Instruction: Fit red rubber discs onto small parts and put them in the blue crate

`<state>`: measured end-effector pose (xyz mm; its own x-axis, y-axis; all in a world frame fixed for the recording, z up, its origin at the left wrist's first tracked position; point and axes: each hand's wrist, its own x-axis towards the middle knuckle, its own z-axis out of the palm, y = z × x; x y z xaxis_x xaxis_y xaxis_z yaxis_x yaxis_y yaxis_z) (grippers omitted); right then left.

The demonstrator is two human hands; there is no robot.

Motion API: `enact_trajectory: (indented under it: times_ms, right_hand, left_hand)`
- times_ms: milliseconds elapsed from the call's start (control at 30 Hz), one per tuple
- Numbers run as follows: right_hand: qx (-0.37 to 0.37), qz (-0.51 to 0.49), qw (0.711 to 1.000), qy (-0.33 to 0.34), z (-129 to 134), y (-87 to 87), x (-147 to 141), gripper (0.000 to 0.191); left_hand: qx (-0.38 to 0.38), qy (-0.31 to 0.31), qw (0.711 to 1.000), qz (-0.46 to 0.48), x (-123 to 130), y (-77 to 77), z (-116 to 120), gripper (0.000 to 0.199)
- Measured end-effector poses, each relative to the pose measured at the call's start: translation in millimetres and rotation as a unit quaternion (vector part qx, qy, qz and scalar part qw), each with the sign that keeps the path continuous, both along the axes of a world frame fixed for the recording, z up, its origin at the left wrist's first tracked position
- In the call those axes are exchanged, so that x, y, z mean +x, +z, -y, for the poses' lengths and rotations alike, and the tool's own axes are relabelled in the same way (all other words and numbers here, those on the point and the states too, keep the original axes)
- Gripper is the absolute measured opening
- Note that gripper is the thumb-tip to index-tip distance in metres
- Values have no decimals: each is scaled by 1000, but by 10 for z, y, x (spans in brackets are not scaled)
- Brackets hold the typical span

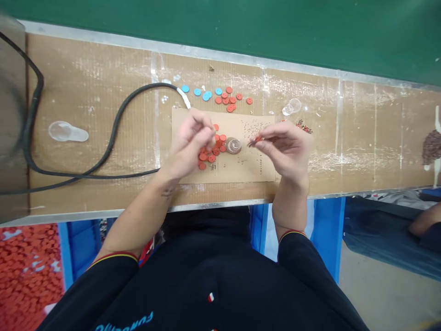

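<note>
Right hand pinches a small red piece; left hand narrowly pinched, contents cannot be told.
Red buttons lie between the hands on a cardboard sheet.

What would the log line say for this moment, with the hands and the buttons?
left hand: fingers pinched beside red buttons | right hand: pinching small red piece | under them: cardboard

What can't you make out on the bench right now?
Head view only:
- Small red piece in the right hand's fingers: too small, partly hidden by them.
- Left hand: its fingers hide whether anything is pinched.
- Dark specks on the cardboard: too small to identify.
- Brown heap: cut off by the right edge.
</note>
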<state>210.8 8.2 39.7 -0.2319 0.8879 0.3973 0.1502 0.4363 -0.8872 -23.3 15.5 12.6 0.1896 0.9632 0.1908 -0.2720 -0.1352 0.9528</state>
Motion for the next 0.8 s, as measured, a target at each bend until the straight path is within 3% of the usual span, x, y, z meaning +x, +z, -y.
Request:
enact_trajectory:
  times_ms: [100,233,467,633,800]
  right_hand:
    - [61,73,992,-85,-83,-45,141,12]
    - [69,191,975,-85,-142,-89,200,10]
    - [77,277,958,-6,-103,-46,159,10]
    - [63,324,944,21,-72,24,144,10]
    - [55,324,944,24,-64,28,133,8]
  left_hand:
    - [-69,61,988,127,-84,-47,-117,19]
    - [-156,113,960,203,-170,-41,-232,34]
    - [-241,194,927,211,-102,136,-248,36]
    - [-233,194,930,207,-82,254,-213,29]
    - [-224,194,937,182,-104,267,-180,28]
